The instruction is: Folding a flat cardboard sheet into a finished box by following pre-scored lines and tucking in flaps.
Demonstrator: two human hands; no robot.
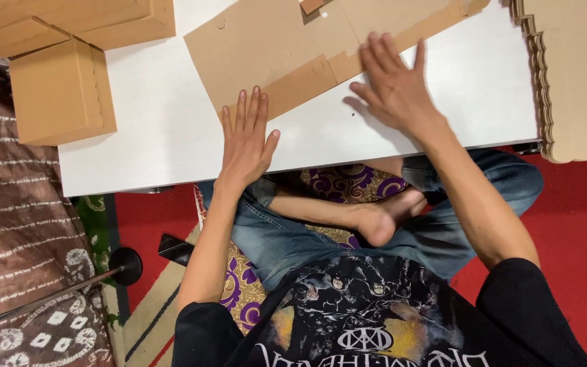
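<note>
A flat, unfolded brown cardboard box blank [266,47] lies on a low white table [151,136]. My left hand [246,139] rests palm down with fingers spread at the blank's near corner, partly on a narrow flap [300,85] and partly on the table. My right hand [392,85] lies flat with fingers apart on the long flap of the blank, near the table's middle. Neither hand grips anything.
A folded cardboard box [59,92] sits on the table's left end, with more boxes [69,24] behind it. A stack of flat cardboard blanks [572,75] lies at the right. My crossed legs are under the table on a red carpet [579,204]. Patterned fabric [15,204] lies left.
</note>
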